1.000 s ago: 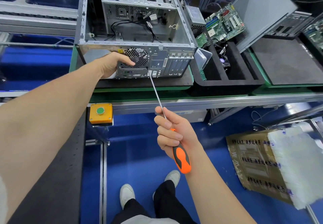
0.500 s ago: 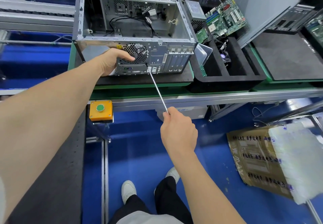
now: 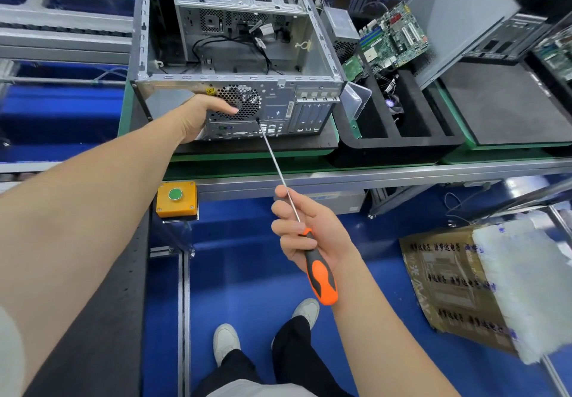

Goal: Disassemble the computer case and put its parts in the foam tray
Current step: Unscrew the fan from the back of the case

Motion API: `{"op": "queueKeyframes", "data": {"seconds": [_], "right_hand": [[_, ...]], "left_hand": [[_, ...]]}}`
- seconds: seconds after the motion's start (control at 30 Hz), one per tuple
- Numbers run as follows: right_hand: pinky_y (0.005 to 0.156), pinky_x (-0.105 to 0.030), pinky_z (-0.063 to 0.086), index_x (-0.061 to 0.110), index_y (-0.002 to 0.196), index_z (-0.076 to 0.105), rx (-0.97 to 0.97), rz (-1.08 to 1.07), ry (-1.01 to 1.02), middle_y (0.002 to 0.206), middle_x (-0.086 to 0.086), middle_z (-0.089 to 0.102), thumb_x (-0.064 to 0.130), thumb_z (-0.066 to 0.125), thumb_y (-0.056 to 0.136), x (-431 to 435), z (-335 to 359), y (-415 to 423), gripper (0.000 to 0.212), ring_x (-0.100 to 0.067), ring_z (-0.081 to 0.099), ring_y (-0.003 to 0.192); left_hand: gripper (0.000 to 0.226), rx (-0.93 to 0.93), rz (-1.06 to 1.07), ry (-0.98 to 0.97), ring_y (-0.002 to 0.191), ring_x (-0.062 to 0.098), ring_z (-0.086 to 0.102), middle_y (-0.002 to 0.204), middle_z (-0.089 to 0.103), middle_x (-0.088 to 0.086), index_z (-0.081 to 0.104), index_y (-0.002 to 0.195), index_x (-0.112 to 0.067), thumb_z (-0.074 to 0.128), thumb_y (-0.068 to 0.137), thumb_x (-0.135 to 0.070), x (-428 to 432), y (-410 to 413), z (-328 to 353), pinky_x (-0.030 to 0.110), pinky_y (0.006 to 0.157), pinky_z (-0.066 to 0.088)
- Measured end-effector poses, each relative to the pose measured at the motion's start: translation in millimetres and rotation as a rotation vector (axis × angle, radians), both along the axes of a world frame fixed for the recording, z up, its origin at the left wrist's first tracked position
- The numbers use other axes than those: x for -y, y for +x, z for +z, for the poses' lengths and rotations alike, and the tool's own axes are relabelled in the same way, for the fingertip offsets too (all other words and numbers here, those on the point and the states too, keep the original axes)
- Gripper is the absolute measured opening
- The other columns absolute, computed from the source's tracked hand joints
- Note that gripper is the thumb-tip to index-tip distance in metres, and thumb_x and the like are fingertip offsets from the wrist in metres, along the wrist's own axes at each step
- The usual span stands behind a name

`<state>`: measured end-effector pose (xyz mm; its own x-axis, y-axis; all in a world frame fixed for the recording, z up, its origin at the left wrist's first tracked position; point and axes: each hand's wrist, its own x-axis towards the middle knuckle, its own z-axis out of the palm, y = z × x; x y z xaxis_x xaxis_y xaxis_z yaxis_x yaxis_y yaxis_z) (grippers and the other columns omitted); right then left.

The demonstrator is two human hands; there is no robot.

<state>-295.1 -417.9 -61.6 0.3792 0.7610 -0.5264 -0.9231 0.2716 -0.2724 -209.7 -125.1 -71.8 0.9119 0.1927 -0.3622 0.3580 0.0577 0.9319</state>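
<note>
My left hand [image 3: 198, 118] braces the open grey steel computer case [image 3: 235, 65], thumb on its fan grille [image 3: 243, 101], fingers hidden. My right hand [image 3: 309, 232] grips the orange-and-black long-shafted screwdriver [image 3: 275, 164], tip touching the rear panel [image 3: 278, 113]. Black foam tray [image 3: 393, 145] alongside, right.

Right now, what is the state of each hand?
Left hand: rests on the computer case; fingers hidden, cannot tell.
Right hand: holding the screwdriver.

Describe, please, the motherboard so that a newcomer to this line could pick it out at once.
Find the open computer case; the black foam tray sits directly to its right. At the tray's far end a motherboard stands tilted, between a grey metal box and a plain grey panel. It is the large green board dense with slots and chips, unlike its bare metal neighbours.
</note>
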Motion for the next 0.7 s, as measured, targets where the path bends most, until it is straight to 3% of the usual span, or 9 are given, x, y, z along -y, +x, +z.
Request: {"op": "queueKeyframes", "data": {"seconds": [0.13,0.23,0.43,0.53,0.63,0.7], "right_hand": [[0.029,-0.018,0.027,0.007,0.111,0.059,-0.134,-0.077,0.189,0.062,-0.002,0.050,0.019,0.040,0.114,-1.5,-0.6,-5.8,0.023,-0.009,0.029,0.032],[0.027,-0.018,0.026,0.007,0.111,0.060,0.018,-0.086,0.019,0.058,0.002,0.046,0.019,0.044,0.110,-2.5,1.6,-2.6,0.021,-0.007,0.031,0.027],[0.039,-0.020,0.025,0.009,0.108,0.061,0.570,0.069,-0.562,0.060,-0.006,0.054,0.020,0.040,0.114,-8.3,5.3,0.0,0.024,-0.014,0.028,0.033],[0.044,-0.027,0.034,0.017,0.098,0.059,0.938,0.187,-1.053,0.069,-0.010,0.065,0.021,0.040,0.107,-17.1,2.1,-5.1,0.021,-0.026,0.041,0.045],[0.048,-0.032,0.027,0.021,0.094,0.042,1.341,0.333,-1.572,0.075,-0.005,0.053,0.023,0.040,0.109,-18.6,-12.4,-11.2,0.016,-0.024,0.044,0.059],[0.048,-0.035,0.021,0.024,0.094,0.038,1.452,0.347,-1.736,0.069,0.001,0.044,0.024,0.042,0.111,-16.5,-20.2,-13.0,0.017,-0.019,0.038,0.057]], "left_hand": [[0.054,0.002,0.004,0.008,0.151,0.023,0.027,0.159,0.042,0.002,0.071,0.112,-0.016,0.073,0.059,-0.030,1.3,0.9,0.4,0.046,0.127,0.014],[0.060,-0.001,0.004,0.009,0.150,0.023,0.028,0.158,0.043,0.002,0.070,0.117,-0.014,0.072,0.059,-0.029,1.2,1.8,-0.6,0.046,0.126,0.015],[0.060,-0.006,0.025,0.012,0.149,0.026,0.032,0.157,0.045,0.005,0.068,0.115,-0.011,0.074,0.058,-0.028,0.0,3.2,-3.3,0.047,0.126,0.019],[0.056,-0.014,0.024,0.017,0.148,0.025,0.033,0.155,0.048,0.004,0.070,0.113,-0.012,0.074,0.059,-0.028,-0.3,2.3,-3.9,0.047,0.126,0.017],[0.047,-0.010,0.029,0.019,0.147,0.025,0.035,0.152,0.051,0.003,0.072,0.104,-0.015,0.073,0.059,-0.028,0.1,2.4,-4.5,0.047,0.126,0.018],[0.044,-0.007,0.038,0.012,0.145,0.024,0.036,0.150,0.053,0.003,0.073,0.101,-0.016,0.073,0.059,-0.027,0.4,2.7,-5.7,0.046,0.125,0.019]]}}
